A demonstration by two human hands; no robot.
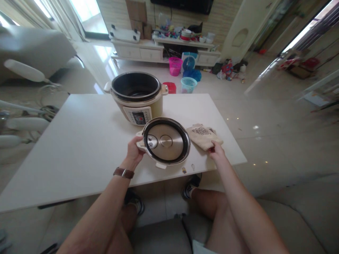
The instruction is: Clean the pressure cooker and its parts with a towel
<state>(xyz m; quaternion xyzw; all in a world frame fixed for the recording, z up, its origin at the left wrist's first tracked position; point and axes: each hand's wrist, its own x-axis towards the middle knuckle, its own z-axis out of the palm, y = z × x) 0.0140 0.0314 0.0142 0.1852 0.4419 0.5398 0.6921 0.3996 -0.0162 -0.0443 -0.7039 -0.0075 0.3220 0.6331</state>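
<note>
My left hand (134, 150) is closed around the side handle of a round pressure cooker lid (173, 143), whose metal underside and dark sealing ring face me. Behind the lid stands the electric pressure cooker (156, 107), open at the top, with its dark inner pot (135, 86) and a front control panel. My right hand (216, 150) pinches the near corner of a folded beige cloth (201, 135) with a dark printed pattern, at the right of the lid. Part of the cloth appears to rest on the table.
The white table (79, 148) has its front edge just before my knees. Two small stickers or marks (184, 170) show near that edge. Beyond, on the floor, are a pink basket (175, 66) and a light blue basket (189, 84). A cluttered white cabinet (150, 53) lines the wall.
</note>
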